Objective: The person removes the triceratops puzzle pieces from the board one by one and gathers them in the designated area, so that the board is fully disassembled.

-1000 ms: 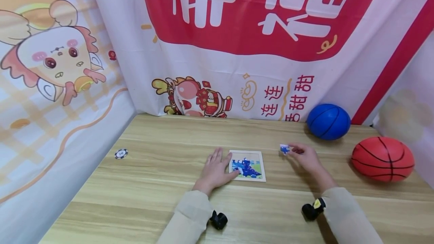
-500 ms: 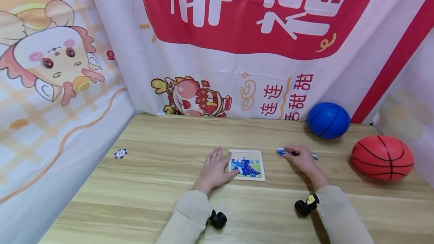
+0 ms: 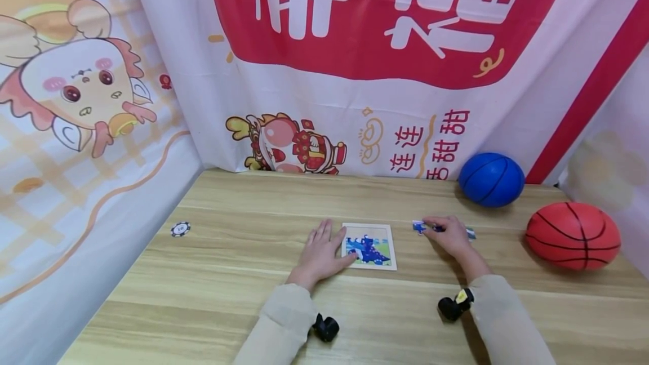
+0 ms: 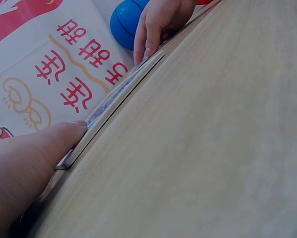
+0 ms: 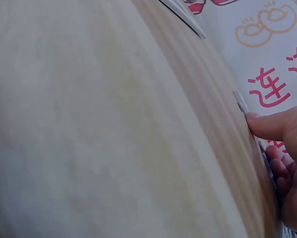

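Nearest: a black wrist camera on each sleeve, left (image 3: 327, 328) and right (image 3: 456, 305). Next out, my left hand (image 3: 321, 255) rests by the left side of the puzzle frame (image 3: 392, 249), fingers extended, thumb over the left rim, nothing gripped; bracing, I'd say. Frame's part filled: joined pieces (image 3: 371, 251) near, bare strip far.

Right of the frame, apart from it, my right hand (image 3: 453, 238) has thumb and index pinched on a blue puzzle piece (image 3: 418, 226). Another piece (image 3: 471, 234) pokes out right of that hand.

Step, my read: picking and orienting a piece for the gap. Next move calls for a clean lift, turning the knobs to match, then a flat press into the far strip, frame held still (left thumb may need to give room).

Further out: red ball (image 3: 573, 235) right, blue ball (image 3: 491, 180) beyond it, then the printed cloth (image 3: 334, 94).

Hard to make out: some joined pieces sit under my left thumb. Both wrist views are nearly edge-on, so no readable print on the piece, and can't tell if it's touching the table. Dark blue bit between my right fingers: same piece or another, can't tell. Cloth lettering's cut off at the top.
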Demonstrator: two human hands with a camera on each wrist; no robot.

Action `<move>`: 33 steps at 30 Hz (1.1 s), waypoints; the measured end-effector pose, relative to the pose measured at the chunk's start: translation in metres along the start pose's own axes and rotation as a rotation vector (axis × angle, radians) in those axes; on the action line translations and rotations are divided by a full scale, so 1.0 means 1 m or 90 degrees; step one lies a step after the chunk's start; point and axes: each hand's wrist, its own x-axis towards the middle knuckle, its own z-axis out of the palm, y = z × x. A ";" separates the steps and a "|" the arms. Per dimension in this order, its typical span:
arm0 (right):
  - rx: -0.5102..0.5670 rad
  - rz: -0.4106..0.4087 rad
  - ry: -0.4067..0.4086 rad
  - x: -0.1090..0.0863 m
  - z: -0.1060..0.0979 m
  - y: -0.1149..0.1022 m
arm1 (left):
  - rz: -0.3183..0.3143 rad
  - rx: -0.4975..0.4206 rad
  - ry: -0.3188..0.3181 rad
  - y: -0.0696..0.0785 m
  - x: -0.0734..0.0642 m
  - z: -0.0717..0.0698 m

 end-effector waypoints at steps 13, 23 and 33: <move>-0.035 -0.022 -0.103 0.003 -0.013 -0.007 | 0.011 -0.005 0.002 0.003 -0.004 -0.005; 0.065 -0.033 -0.083 -0.011 -0.010 -0.037 | 0.023 -0.016 -0.001 0.012 -0.003 -0.004; 0.134 -0.058 -0.138 -0.032 0.022 -0.066 | 0.064 -0.020 -0.025 0.026 -0.005 0.000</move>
